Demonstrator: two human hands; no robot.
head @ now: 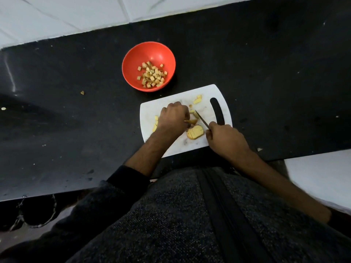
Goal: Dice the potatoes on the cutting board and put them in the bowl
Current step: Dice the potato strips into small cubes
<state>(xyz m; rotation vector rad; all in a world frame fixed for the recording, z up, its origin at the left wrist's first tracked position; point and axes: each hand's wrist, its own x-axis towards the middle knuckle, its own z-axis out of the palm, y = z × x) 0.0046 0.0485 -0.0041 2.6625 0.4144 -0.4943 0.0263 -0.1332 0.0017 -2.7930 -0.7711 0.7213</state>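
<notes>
A white cutting board (207, 139) lies on the black counter. On it my left hand (173, 118) pinches a thin potato slice (191, 121) with curled fingers. My right hand (223, 138) grips a knife (201, 119) whose blade points up-left, its tip beside that slice. A scored potato half (195, 131) lies between the two hands. Cut pieces sit at the board's far side (197, 99) and left edge (155, 123). Beyond the board stands a red bowl (133, 61) holding several potato cubes (152, 74).
The black counter (266, 82) runs wide to both sides, with small potato scraps (82, 93) on its left part. White tiled wall (76, 14) rises behind it. A white surface (322, 179) sits at the right, below the counter's front edge.
</notes>
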